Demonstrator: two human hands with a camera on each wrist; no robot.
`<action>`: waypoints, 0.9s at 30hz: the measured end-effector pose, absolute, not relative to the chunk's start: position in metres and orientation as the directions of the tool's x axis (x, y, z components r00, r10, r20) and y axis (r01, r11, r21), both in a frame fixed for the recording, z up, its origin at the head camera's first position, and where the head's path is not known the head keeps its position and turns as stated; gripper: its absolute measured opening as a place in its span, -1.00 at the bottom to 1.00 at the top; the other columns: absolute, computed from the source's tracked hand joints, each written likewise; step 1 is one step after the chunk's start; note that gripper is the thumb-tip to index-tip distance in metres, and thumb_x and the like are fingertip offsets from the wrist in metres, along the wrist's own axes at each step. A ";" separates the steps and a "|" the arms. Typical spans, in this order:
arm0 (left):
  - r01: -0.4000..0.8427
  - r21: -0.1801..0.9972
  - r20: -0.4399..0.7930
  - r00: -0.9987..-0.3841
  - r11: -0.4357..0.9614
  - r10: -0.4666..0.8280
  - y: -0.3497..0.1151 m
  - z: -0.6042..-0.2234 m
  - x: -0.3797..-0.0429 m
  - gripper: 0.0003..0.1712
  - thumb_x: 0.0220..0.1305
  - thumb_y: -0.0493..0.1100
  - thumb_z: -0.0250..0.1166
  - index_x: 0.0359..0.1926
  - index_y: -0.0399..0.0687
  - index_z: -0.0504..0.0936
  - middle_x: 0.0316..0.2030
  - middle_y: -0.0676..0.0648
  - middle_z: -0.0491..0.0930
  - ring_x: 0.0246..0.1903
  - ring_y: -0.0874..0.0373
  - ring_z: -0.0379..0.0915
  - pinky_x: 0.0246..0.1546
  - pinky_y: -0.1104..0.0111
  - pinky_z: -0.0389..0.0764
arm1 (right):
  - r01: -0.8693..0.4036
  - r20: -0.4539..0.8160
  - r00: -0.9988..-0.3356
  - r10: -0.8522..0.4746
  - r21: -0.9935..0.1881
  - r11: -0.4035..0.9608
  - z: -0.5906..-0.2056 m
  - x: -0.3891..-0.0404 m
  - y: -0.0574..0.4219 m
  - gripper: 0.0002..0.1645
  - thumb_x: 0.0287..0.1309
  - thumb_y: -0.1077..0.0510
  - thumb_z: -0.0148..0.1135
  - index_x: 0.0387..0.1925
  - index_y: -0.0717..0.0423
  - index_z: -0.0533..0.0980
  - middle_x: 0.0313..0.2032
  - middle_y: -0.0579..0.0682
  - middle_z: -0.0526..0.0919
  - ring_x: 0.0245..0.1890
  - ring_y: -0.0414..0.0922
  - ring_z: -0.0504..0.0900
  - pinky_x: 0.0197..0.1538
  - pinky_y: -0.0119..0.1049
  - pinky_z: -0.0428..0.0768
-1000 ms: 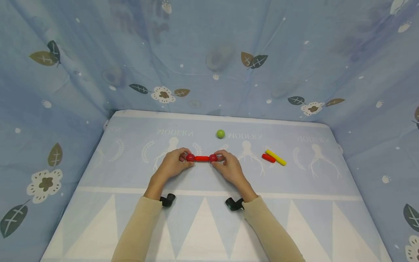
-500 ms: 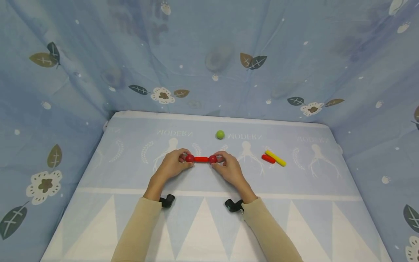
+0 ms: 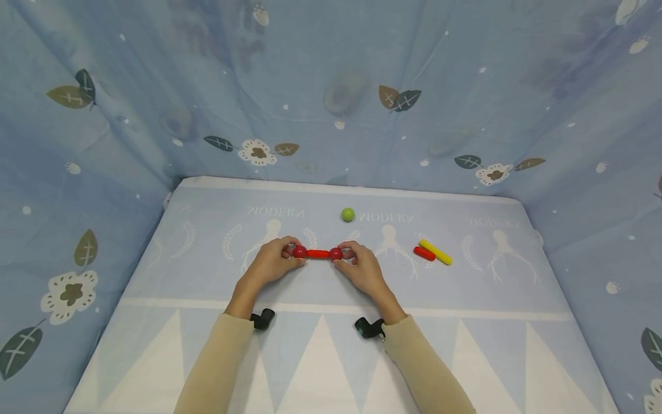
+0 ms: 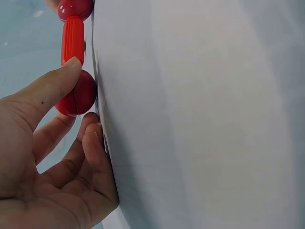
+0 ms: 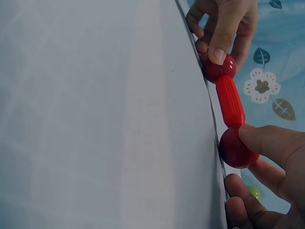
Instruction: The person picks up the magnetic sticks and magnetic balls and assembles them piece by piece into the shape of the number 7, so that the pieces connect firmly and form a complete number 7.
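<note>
A red ridged rod [image 3: 318,254] lies between two dark red balls, joined end to end in a dumbbell shape. My left hand [image 3: 271,260] pinches the left ball [image 3: 300,252] between thumb and fingers. At the other end, my right hand [image 3: 365,270] grips the right ball [image 3: 335,253] the same way. In the left wrist view the left thumb [image 4: 59,81] presses where ball and rod meet. The right wrist view shows both balls touching the rod's ends, the whole piece at the tabletop.
A green ball [image 3: 348,214] sits farther back on the patterned tablecloth [image 3: 320,287]. To the right, a short red rod [image 3: 424,253] lies against a longer yellow rod [image 3: 435,252]. Blue patterned curtains [image 3: 331,103] enclose the table's back and sides.
</note>
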State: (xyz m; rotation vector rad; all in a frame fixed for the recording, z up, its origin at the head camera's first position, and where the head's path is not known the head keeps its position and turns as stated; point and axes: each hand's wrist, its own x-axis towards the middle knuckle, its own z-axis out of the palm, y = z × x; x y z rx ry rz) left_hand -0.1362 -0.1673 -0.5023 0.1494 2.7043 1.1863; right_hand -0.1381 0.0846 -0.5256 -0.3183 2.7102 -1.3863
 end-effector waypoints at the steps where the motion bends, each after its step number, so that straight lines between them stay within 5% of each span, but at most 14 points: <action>1: 0.016 0.737 -0.129 -0.978 0.675 0.164 -0.167 -0.502 -0.136 -0.53 0.17 -0.06 0.52 0.08 -0.06 0.62 -0.21 -0.06 0.59 -0.23 0.06 0.46 -0.22 0.22 0.52 | -0.146 0.021 -0.975 -0.220 -0.809 0.569 -0.525 -0.138 0.085 -0.57 0.16 0.09 0.47 0.06 -0.01 0.59 -0.21 -0.02 0.65 -0.27 -0.06 0.49 -0.19 -0.17 0.48; 27: 0.022 0.736 -0.121 -0.979 0.677 0.163 -0.167 -0.504 -0.135 -0.54 0.18 -0.06 0.51 0.07 -0.05 0.62 -0.20 -0.06 0.61 -0.24 0.08 0.47 -0.23 0.21 0.52 | -0.144 0.022 -0.976 -0.218 -0.815 0.561 -0.522 -0.135 0.089 -0.57 0.18 0.09 0.45 0.08 0.03 0.60 -0.19 0.00 0.65 -0.23 -0.06 0.54 -0.14 -0.13 0.53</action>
